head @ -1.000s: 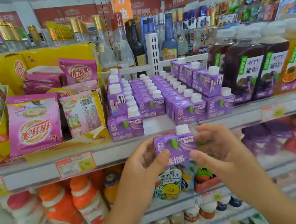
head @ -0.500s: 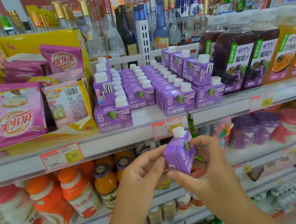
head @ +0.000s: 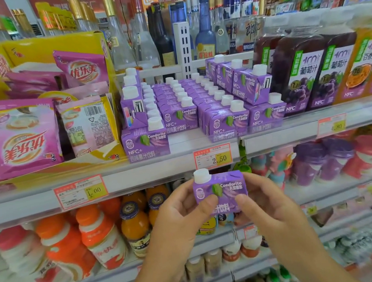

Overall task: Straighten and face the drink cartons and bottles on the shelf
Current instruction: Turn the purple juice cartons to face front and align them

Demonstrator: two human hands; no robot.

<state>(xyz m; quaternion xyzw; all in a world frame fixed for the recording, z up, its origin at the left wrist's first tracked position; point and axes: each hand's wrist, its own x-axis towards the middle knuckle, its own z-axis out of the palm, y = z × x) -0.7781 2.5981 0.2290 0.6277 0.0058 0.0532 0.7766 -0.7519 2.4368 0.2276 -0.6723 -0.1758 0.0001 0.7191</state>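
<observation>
Purple carton (head: 219,189) — "Condorito" on its front — is clamped between left hand (head: 185,214) and right hand (head: 266,203).

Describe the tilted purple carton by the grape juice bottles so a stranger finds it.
Find the shelf with the 2.50 price tag and its block of purple cartons. At its right end, beside the grape juice bottles, a few ride on top. Take the frontmost carton: tilted, corner forward, unlike the square-facing row below.
</observation>
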